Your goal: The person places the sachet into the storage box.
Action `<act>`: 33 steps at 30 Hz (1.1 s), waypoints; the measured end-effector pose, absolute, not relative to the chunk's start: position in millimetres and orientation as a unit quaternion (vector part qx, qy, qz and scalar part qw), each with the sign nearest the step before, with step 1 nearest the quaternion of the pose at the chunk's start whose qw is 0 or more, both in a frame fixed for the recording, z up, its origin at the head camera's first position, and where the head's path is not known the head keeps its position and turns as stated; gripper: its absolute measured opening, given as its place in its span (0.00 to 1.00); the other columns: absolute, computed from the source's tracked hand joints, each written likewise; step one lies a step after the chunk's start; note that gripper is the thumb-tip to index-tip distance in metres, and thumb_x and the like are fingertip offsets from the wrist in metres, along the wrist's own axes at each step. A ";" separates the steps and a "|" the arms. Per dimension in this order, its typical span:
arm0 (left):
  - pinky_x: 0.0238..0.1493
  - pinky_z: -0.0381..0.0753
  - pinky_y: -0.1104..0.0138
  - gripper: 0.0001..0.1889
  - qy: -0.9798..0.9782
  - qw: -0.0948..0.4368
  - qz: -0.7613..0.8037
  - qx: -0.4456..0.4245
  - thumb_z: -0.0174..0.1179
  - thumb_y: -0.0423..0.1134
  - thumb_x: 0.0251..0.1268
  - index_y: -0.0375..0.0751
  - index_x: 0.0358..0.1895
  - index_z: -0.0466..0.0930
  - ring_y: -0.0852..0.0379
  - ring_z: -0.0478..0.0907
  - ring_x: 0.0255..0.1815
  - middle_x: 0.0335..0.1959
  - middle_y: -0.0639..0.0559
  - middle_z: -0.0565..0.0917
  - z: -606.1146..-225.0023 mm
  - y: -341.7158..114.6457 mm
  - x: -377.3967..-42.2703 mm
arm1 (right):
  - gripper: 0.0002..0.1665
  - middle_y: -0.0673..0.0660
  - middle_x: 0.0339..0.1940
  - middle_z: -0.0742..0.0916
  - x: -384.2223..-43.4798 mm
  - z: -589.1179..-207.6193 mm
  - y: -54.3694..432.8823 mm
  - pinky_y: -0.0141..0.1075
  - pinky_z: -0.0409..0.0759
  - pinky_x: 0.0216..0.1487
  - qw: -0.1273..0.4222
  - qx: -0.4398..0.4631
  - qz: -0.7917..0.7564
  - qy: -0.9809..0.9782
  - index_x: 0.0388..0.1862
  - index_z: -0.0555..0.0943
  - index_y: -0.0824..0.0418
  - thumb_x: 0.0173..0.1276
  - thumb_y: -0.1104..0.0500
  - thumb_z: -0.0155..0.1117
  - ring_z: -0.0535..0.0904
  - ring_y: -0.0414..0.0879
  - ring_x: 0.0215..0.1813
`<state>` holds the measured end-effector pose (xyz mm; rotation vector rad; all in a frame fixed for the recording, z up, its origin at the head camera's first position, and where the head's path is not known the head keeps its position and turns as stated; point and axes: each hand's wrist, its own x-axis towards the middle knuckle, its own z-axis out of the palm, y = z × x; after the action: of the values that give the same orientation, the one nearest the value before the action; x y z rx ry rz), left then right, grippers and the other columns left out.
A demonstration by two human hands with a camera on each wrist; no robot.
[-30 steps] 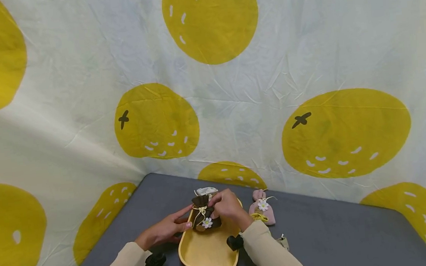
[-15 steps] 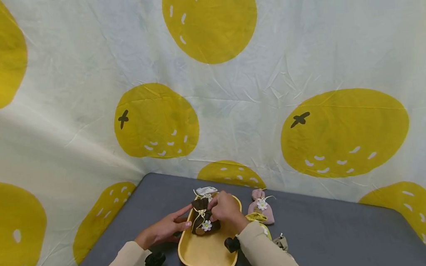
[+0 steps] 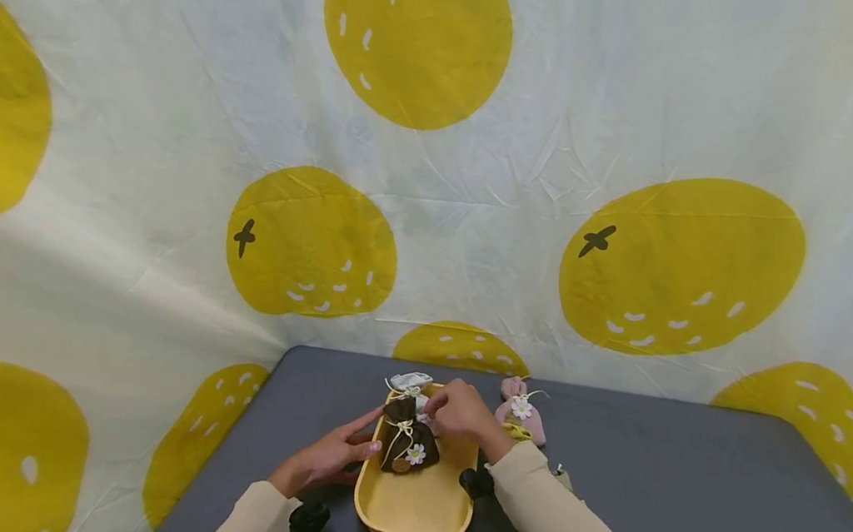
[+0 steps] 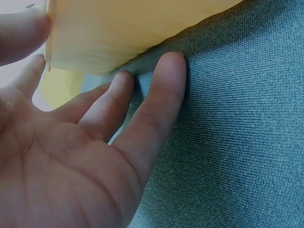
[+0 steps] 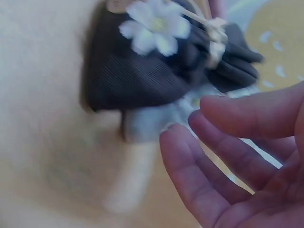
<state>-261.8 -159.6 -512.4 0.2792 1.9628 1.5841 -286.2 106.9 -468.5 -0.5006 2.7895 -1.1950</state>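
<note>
A dark brown drawstring pouch (image 3: 408,451) with a pale cord and a white flower leans inside the yellow tray (image 3: 416,513), toward its far left side. Behind it, a white pouch (image 3: 410,381) rises at the tray's far end, partly hidden. My right hand (image 3: 459,414) hovers over the tray just right of the brown pouch; in the right wrist view its fingers are loosely bent, with nothing between them. Along the tray's left side lies my left hand (image 3: 329,459), thumb at the rim. The left wrist view shows its lower fingers (image 4: 166,83) extended beside the tray's outer wall.
Right of the tray, a pink pouch (image 3: 533,425) with a white flower lies on the grey table (image 3: 660,465). A yellow pouch (image 3: 517,431) and a beige pouch (image 3: 563,477) are partly covered by my right arm. A fruit-print cloth (image 3: 469,237) hangs behind.
The right hand has let go of the brown pouch and shifted slightly right. The pouch has settled a little lower in the tray. The left hand stays at the tray's side.
</note>
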 end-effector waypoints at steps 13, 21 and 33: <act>0.62 0.79 0.34 0.42 0.744 0.305 0.587 0.097 0.59 0.47 0.79 0.56 0.87 0.44 0.24 0.59 0.80 0.83 0.24 0.50 -509.9 -161.6 -261.6 | 0.23 0.68 0.49 0.89 -254.0 -437.3 186.3 0.46 0.87 0.43 0.105 -0.111 -0.493 0.856 0.54 0.86 0.72 0.57 0.70 0.68 0.86 0.47 0.43; 0.61 0.80 0.34 0.44 0.746 0.309 0.582 0.095 0.61 0.49 0.78 0.58 0.87 0.44 0.25 0.59 0.81 0.84 0.25 0.49 -509.7 -160.0 -262.2 | 0.25 0.72 0.51 0.88 -215.6 -443.3 249.5 0.48 0.87 0.49 0.120 -0.082 -0.514 0.845 0.59 0.82 0.75 0.64 0.68 0.70 0.86 0.48 0.48; 0.59 0.80 0.33 0.43 0.743 0.308 0.586 0.102 0.60 0.48 0.78 0.57 0.87 0.43 0.23 0.57 0.81 0.84 0.24 0.49 -513.1 -156.4 -264.5 | 0.36 0.67 0.50 0.89 -173.0 -497.2 302.7 0.49 0.88 0.46 0.124 0.068 -0.471 0.871 0.63 0.78 0.77 0.61 0.59 0.80 0.87 0.55 0.49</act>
<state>-264.5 -156.4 -513.1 0.2690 1.9640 1.5499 -173.0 302.7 -497.2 0.1973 2.5382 -1.3745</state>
